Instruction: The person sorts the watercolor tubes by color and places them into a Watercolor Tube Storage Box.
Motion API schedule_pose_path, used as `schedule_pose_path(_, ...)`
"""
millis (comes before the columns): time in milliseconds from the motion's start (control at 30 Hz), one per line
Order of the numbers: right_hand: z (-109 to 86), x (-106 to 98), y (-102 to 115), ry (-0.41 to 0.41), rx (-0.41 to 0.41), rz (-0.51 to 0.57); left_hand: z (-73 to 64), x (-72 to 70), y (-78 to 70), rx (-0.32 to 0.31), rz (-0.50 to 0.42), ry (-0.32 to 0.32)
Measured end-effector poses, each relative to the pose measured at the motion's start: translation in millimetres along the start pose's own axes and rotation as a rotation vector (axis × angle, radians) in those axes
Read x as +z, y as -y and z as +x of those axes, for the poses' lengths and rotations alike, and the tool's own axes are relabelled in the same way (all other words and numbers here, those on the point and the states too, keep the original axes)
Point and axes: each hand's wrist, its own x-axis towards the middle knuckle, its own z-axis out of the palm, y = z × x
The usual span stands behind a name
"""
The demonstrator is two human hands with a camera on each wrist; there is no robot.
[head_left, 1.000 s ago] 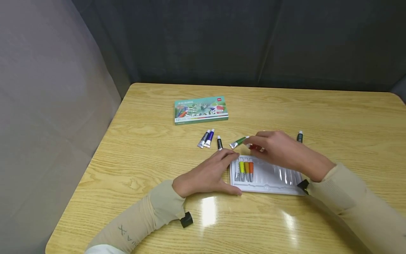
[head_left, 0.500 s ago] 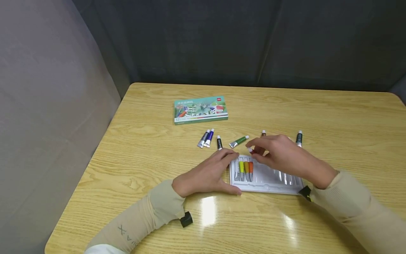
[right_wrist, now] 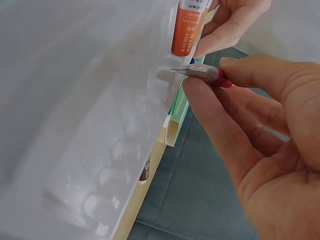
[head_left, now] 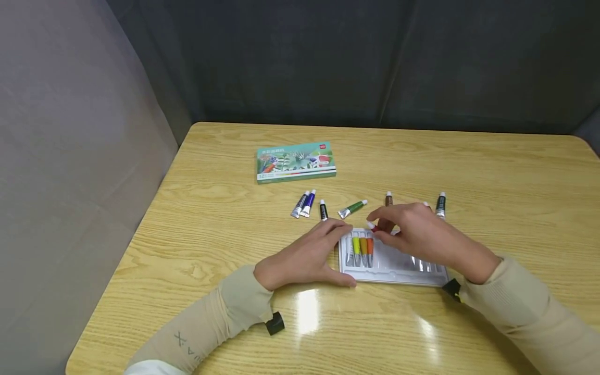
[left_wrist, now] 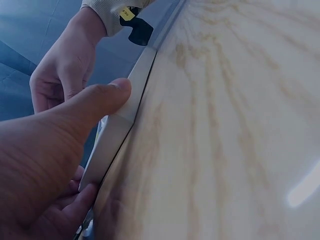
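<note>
A white plastic tray [head_left: 391, 258] lies on the table, with several paint tubes in its left slots, among them a yellow one [head_left: 357, 251] and an orange one [head_left: 370, 252]. My left hand [head_left: 307, 260] grips the tray's left end, thumb at the front edge and fingers at the back corner. Above the tray's back edge, my right hand [head_left: 414, 229] pinches a red paint tube [right_wrist: 220, 79] between thumb and fingers. In the right wrist view the tube's flat silver end points toward the slot beside the orange tube. Part of the tray is hidden under my right hand.
Behind the tray lie a green tube [head_left: 352, 209], a black tube [head_left: 323, 210], a violet tube [head_left: 308, 203] beside a dark one [head_left: 300, 204], a brown tube [head_left: 389, 199] and a dark green tube [head_left: 441, 204]. A teal paint box [head_left: 296, 162] lies farther back.
My right hand has come back from beside the green tube to over the tray, carrying the red tube and uncovering the brown and dark green tubes. The left hand stays in place.
</note>
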Motion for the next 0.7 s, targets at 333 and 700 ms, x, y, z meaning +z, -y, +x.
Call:
schedule_pose_path(333, -4.4, 2.5, 0.8, 0.002, -0.002, 0.046, 0.1, -0.6, 0.5, 0.014, 0.004, -0.005)
schedule_pose_path(700, -10.7, 8.1, 2.8, -0.02, 0.038, 0.055, -0.1, -0.7, -0.1, 0.013, 0.007, -0.001)
